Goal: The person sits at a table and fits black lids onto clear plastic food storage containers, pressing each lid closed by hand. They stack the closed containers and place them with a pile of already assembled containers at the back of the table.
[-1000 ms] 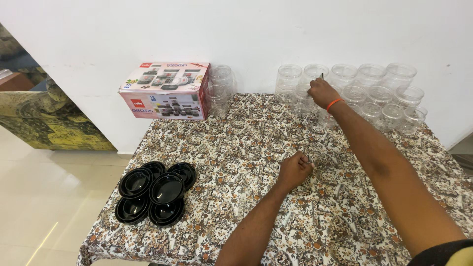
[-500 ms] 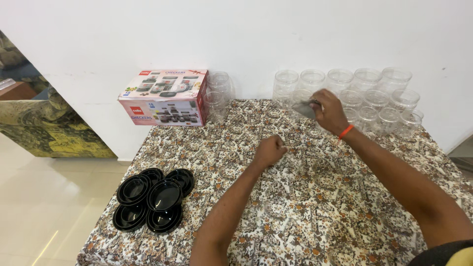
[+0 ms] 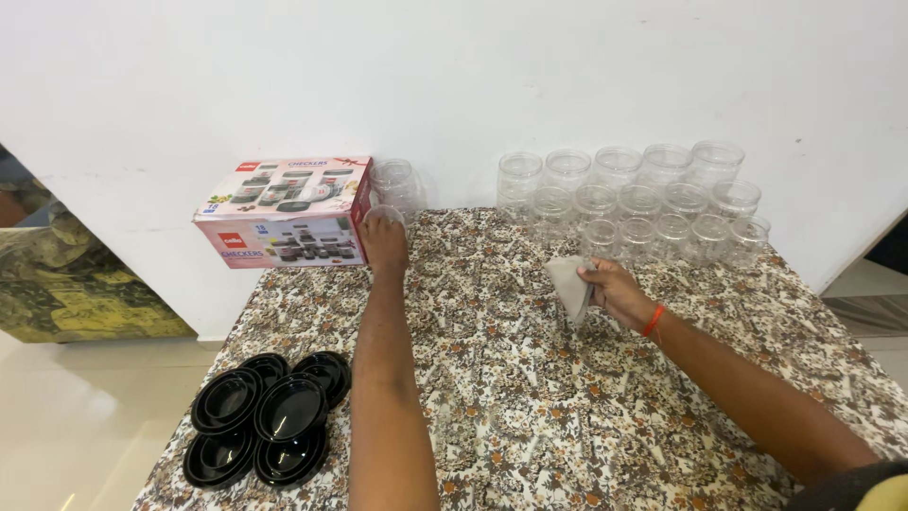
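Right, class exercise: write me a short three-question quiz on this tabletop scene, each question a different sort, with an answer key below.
1. True or false: the right hand holds a grey cloth.
2. Multiple choice: where do the black lids lie? A) at the table's near left corner B) on the printed box C) among the rows of clear jars
3. Fill in: the left hand reaches for a clear ____ beside the box.

Key: 1 true; 2 A; 3 jar. The table wears a floral-patterned cover.
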